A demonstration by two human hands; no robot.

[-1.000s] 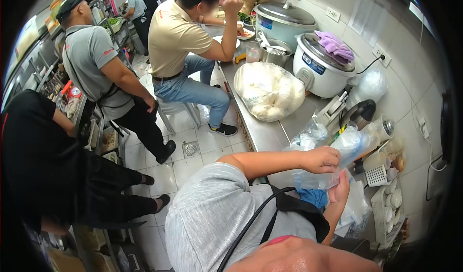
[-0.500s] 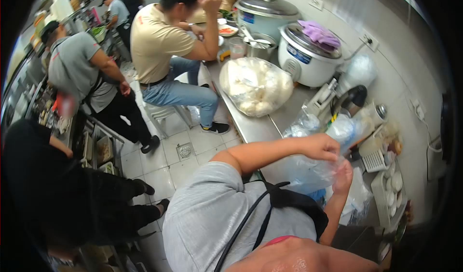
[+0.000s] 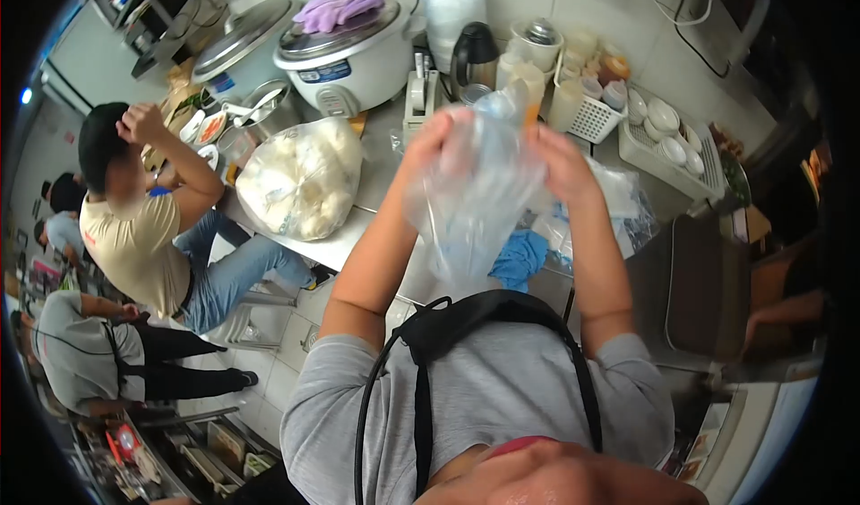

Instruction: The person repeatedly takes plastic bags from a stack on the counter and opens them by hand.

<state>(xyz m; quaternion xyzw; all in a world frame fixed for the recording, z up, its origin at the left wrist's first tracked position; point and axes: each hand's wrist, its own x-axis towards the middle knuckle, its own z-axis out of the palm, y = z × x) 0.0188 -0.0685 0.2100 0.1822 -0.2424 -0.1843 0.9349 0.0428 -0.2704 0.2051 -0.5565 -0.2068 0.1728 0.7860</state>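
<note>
A clear plastic bag (image 3: 475, 200) hangs spread between my two hands over the counter's front edge. My left hand (image 3: 430, 142) is closed on its left side and my right hand (image 3: 560, 160) on its right side; both are blurred by motion. To the left, a large knotted clear bag of whitish pieces (image 3: 305, 178) rests on the steel counter (image 3: 376, 178). A blue cloth (image 3: 520, 258) lies below the held bag, beside more flat clear plastic (image 3: 618, 200).
Rice cookers (image 3: 349, 61), one topped with a purple cloth (image 3: 336, 10), stand at the back left. A black-topped flask (image 3: 475, 57), bottles and a rack of white bowls (image 3: 667, 146) line the wall. A seated person (image 3: 134, 227) is left; others stand behind.
My view has turned to the right. My hands have moved apart, and the plastic bag is now stretched open between them, raised in front of my chest.
</note>
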